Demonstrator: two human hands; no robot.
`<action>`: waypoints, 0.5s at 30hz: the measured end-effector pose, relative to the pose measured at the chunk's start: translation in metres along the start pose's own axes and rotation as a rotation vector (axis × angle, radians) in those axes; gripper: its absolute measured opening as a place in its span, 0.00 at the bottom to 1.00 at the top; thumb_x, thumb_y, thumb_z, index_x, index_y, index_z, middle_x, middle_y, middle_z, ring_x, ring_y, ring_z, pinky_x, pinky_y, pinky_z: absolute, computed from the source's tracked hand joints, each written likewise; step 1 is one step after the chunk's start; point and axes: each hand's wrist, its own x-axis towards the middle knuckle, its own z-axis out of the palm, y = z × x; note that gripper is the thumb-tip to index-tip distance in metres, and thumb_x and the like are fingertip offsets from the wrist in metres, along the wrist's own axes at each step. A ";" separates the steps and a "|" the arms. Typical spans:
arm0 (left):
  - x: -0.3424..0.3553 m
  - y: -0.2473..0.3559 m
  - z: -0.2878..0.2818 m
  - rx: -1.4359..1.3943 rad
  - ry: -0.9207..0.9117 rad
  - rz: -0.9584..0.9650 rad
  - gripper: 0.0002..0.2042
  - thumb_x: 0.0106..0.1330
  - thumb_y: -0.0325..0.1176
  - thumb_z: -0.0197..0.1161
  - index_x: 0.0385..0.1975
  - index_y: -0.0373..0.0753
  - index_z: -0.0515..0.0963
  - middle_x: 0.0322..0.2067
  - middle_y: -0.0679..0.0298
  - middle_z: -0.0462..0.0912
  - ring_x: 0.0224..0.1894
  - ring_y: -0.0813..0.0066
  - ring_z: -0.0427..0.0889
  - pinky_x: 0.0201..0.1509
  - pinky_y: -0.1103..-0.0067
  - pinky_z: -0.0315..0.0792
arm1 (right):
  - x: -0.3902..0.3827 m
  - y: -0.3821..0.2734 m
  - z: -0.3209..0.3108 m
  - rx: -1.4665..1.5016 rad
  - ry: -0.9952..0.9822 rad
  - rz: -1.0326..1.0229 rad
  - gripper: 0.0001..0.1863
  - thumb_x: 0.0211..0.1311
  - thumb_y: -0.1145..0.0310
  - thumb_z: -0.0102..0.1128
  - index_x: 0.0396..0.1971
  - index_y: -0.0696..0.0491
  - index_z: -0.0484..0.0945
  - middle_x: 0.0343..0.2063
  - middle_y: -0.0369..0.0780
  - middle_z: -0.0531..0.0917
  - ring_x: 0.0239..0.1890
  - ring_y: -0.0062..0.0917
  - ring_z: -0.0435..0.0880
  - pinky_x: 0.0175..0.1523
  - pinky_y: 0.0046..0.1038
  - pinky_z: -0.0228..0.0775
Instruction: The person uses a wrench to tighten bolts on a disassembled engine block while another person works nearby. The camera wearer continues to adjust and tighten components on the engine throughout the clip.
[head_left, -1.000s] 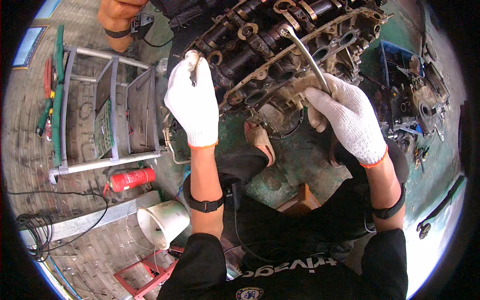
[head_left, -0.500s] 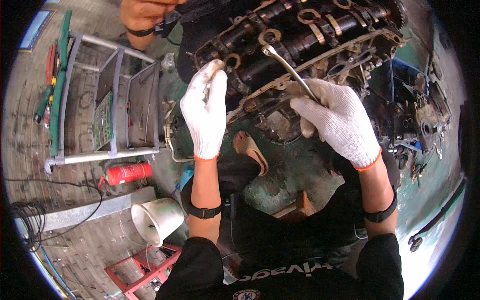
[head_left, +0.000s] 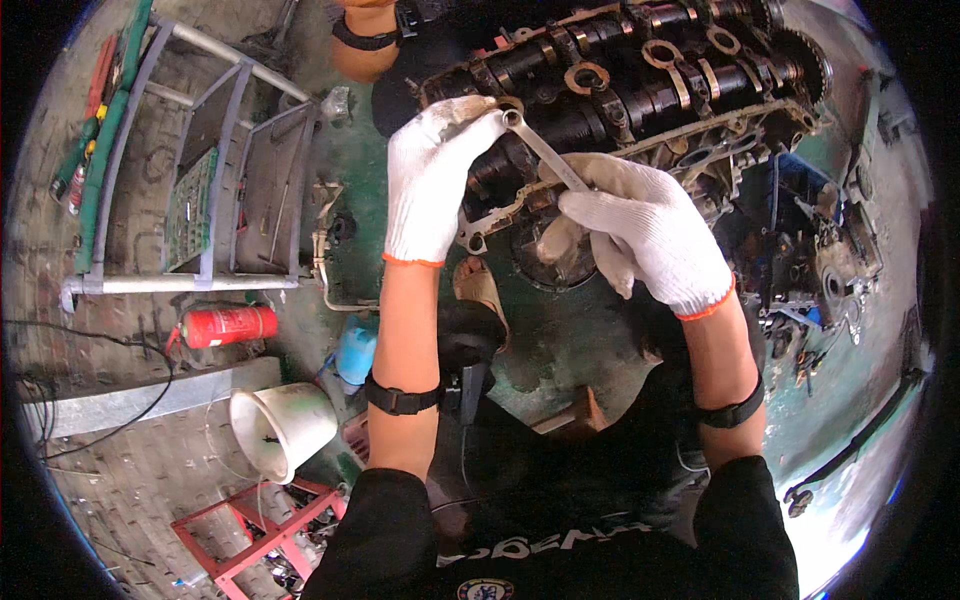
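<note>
My gloved right hand grips a combination wrench by its shank, its ring end pointing up and left. That ring end meets the thumb tip of my gloved left hand. My left thumb and fingers are closed together at the near left end of a cylinder head; what they pinch, if anything, is hidden. Dark, oily camshafts with bearing caps lie along the cylinder head. A pale ring sits on one cap, with several similar rings farther right.
Across the engine, another person's forearm shows at the top. To the left stand a metal frame rack, a red fire extinguisher, a white bucket and a red metal stand. Greasy engine parts lie at right.
My hands have come together, bringing the wrench's ring end from over the camshaft to my left thumb tip. The whole view has shifted; the other person's hand has moved partly out of sight.
</note>
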 end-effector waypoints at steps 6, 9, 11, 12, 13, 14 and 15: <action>-0.004 -0.001 0.005 -0.219 0.068 -0.035 0.15 0.69 0.33 0.65 0.52 0.32 0.82 0.44 0.63 0.86 0.46 0.79 0.82 0.54 0.81 0.73 | 0.008 -0.002 0.001 0.003 0.019 0.011 0.23 0.71 0.69 0.53 0.61 0.67 0.70 0.29 0.45 0.88 0.09 0.14 0.70 0.15 0.16 0.57; -0.004 0.000 0.008 -0.231 0.099 -0.048 0.16 0.67 0.33 0.68 0.51 0.31 0.82 0.43 0.62 0.87 0.45 0.78 0.83 0.53 0.81 0.74 | 0.010 -0.003 0.004 -0.011 0.041 0.023 0.24 0.71 0.68 0.53 0.61 0.67 0.70 0.29 0.45 0.88 0.10 0.14 0.71 0.15 0.17 0.58; -0.003 0.000 0.010 -0.190 0.102 -0.033 0.17 0.65 0.33 0.70 0.51 0.30 0.82 0.43 0.62 0.87 0.44 0.77 0.83 0.52 0.81 0.74 | 0.011 -0.004 0.006 -0.019 0.064 0.007 0.25 0.71 0.67 0.54 0.62 0.67 0.69 0.30 0.45 0.88 0.11 0.14 0.72 0.15 0.17 0.59; -0.002 -0.001 0.009 -0.221 0.098 -0.027 0.17 0.64 0.31 0.71 0.50 0.30 0.82 0.42 0.61 0.87 0.43 0.77 0.84 0.52 0.81 0.75 | 0.010 -0.005 0.006 -0.023 0.081 -0.013 0.25 0.71 0.67 0.55 0.62 0.67 0.69 0.31 0.46 0.88 0.12 0.15 0.73 0.15 0.17 0.60; -0.001 -0.002 0.008 -0.213 0.095 -0.040 0.17 0.63 0.31 0.71 0.50 0.30 0.82 0.42 0.61 0.87 0.43 0.77 0.84 0.52 0.81 0.75 | 0.009 -0.006 0.007 -0.029 0.091 -0.038 0.25 0.71 0.67 0.55 0.62 0.67 0.69 0.31 0.46 0.88 0.12 0.15 0.74 0.15 0.16 0.62; 0.000 -0.003 0.007 -0.200 0.092 -0.041 0.17 0.63 0.31 0.71 0.49 0.30 0.82 0.41 0.61 0.87 0.43 0.77 0.84 0.52 0.81 0.75 | 0.008 -0.007 0.006 -0.037 0.122 -0.058 0.26 0.69 0.68 0.55 0.62 0.68 0.69 0.32 0.47 0.88 0.13 0.15 0.74 0.16 0.16 0.62; 0.001 -0.004 0.007 -0.168 0.096 -0.061 0.17 0.63 0.31 0.72 0.49 0.30 0.83 0.41 0.61 0.87 0.43 0.77 0.84 0.52 0.81 0.75 | 0.006 -0.008 0.005 -0.045 0.150 -0.083 0.26 0.68 0.68 0.54 0.62 0.69 0.69 0.32 0.48 0.88 0.13 0.15 0.74 0.17 0.15 0.62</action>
